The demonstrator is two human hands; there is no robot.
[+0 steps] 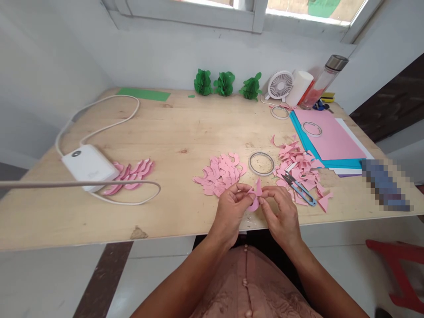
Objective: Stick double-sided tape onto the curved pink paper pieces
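Note:
Between my fingertips, over the table's front edge, is a small piece of pink paper (254, 205) with a pointed tip sticking up. My left hand (233, 208) pinches it from the left. My right hand (281, 213) grips its right side with thumb and fingers. Just beyond my left hand lies a pile of curved pink paper cutouts (221, 173). Past my right hand, blue-handled thread snips (300, 190) rest on a heap of pink paper scraps (306, 170). A roll of tape (261, 164) lies flat between the two piles.
A white corded box (89, 165) sits at left beside more pink cutouts (135, 174). Along the back stand green paper figures (224, 84), a small fan (280, 85) and a bottle (321, 86). Pink paper sheets (334, 143) lie at right, with a red stool (397, 254) below.

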